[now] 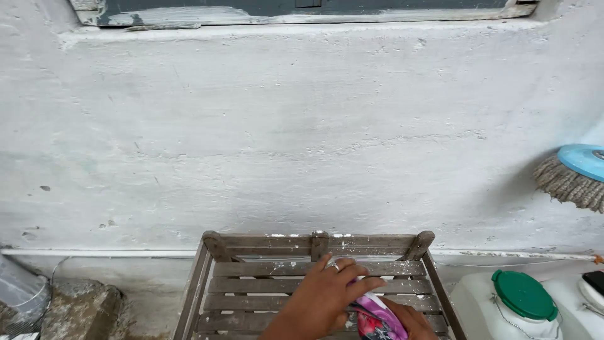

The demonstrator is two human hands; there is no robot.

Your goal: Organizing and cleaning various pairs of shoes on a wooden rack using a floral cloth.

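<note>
Head view: both hands, left and right, grip pink floral cloth, seemingly inside slatted wooden crate.

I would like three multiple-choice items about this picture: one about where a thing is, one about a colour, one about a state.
1. Where is the wooden slatted crate?
A. Hanging from the window sill
B. Against the foot of the white wall
C. On top of the white container

2. What colour is the round cap on the white container?
A. Green
B. Red
C. Yellow

3. What is the left hand doing?
A. Lying flat on the wall
B. Hanging free in the air
C. Gripping a pink patterned cloth over the crate

Answers:
1 B: the crate's back rail stands next to the base of the wall.
2 A: the cap is plainly green.
3 C: its fingers curl round the cloth, with the right hand touching it from below.
</note>
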